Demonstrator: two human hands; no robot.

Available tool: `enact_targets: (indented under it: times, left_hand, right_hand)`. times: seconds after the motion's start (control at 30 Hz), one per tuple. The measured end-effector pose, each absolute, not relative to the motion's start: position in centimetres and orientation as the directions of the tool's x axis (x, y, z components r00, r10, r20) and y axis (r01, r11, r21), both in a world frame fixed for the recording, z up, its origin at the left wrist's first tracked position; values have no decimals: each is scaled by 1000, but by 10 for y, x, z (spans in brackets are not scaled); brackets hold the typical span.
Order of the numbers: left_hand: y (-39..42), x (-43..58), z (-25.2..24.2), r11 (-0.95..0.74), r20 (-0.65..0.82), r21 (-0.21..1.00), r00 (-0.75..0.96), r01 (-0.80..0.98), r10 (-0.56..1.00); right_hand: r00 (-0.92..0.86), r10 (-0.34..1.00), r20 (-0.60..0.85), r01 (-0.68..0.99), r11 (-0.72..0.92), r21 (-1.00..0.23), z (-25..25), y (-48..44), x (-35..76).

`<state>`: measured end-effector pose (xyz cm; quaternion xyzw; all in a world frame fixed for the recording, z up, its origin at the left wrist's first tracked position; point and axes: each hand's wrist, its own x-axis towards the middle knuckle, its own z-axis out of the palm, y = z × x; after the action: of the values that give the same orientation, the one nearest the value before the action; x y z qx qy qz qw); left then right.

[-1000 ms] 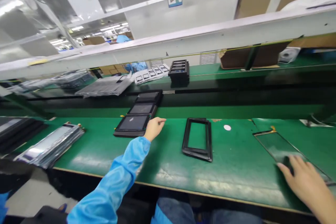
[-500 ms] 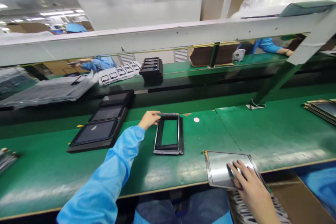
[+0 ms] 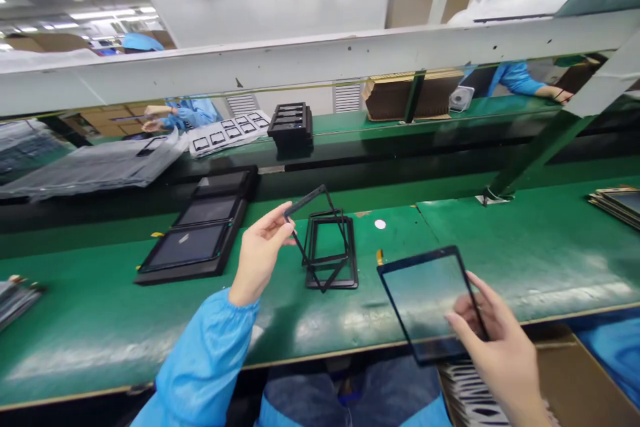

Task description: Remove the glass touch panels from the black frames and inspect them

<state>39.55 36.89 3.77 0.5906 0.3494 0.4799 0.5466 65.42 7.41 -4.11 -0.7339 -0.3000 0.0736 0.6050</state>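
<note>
My left hand (image 3: 264, 247) pinches the upper left corner of a thin black rectangular frame (image 3: 303, 203), which is tilted and raised. Behind and below that frame, more black frames (image 3: 353, 260) lie stacked on the green bench. My right hand (image 3: 493, 340) grips a black-bordered glass touch panel (image 3: 425, 300) by its right side, thumb on the face and fingers behind. The panel is lifted and tilted over the bench's front edge. A small orange flex tab (image 3: 379, 257) sticks up from its upper left corner.
A black tray (image 3: 200, 233) with several dark screens stands to the left. A white round sticker (image 3: 380, 224) lies on the green bench (image 3: 280, 333). Flat panels (image 3: 617, 208) are stacked at the far right. Below the bench sits an open cardboard box (image 3: 580, 373). Co-workers' arms (image 3: 530, 80) show across the bench.
My left hand has lifted one black frame off the stack and tilted it. My right hand has picked up the glass panel, which was lying flat at the bench edge, and turned it.
</note>
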Motion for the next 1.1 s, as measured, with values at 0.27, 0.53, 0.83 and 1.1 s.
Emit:
enact_targets:
  times: [0.27, 0.53, 0.83, 1.1]
  left_hand:
    - [349, 390, 24, 88, -21, 974, 299, -210, 954]
    - [296, 400, 1, 169, -78, 978, 527, -126, 846]
    - [277, 395, 2, 57, 34, 985, 501, -165, 865]
    - [271, 398, 1, 113, -22, 978, 452, -176, 892]
  right_hand:
    - [616, 764, -195, -227, -64, -972, -58, 97, 622]
    - [597, 784, -172, -247, -25, -969, -53, 101, 594]
    - [614, 758, -222, -305, -32, -952, -42, 104, 577]
    - [603, 765, -228, -311, -38, -950, -42, 102, 575]
